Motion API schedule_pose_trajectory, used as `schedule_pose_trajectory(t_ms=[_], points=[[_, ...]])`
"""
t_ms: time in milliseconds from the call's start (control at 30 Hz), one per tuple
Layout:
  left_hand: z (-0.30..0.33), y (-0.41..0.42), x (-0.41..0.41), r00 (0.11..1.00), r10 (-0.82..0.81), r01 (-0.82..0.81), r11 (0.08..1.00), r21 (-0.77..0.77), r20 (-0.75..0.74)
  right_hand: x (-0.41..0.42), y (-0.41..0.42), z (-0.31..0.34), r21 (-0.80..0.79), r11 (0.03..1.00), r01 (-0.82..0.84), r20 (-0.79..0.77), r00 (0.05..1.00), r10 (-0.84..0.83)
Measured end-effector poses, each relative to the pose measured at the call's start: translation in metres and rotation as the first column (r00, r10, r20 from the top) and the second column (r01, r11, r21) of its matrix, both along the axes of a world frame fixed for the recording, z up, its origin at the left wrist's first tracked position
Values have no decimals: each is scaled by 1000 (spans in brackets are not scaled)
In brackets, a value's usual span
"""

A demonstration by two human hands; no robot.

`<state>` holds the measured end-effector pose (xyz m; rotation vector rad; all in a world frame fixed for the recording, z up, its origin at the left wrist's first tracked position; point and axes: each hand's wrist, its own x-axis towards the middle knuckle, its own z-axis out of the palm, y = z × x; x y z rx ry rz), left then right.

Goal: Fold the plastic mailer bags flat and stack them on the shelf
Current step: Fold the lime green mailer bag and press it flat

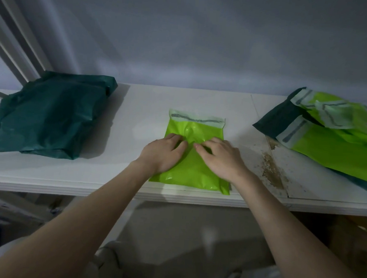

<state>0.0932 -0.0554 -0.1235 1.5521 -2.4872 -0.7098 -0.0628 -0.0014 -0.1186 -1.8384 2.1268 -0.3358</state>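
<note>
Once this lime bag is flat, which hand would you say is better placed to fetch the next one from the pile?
Probably the right hand: the loose pile of lime bags lies on its side of the shelf, while the left hand would cross over the lime bag.

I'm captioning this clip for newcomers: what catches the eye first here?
The lime-green mailer bag at the shelf's front centre, with the left hand and right hand resting on it. A dark green heap lies left; a loose pile of lime-green mailers lies right.
</note>
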Motion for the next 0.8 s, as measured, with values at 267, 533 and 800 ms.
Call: schedule_pose_trajectory(t_ms=[267,533,800], points=[[-3,0,2,980,-96,90,995,42,172,-1,3,0,48,999,-5,-75,997,9],[5,-31,18,911,205,-198,979,58,-358,-25,-5,-7,-130,979,156,180,975,-132],[-3,-50,19,786,487,-407,871,275,-381,-40,-24,-15,-15,921,389,340,869,-361]])
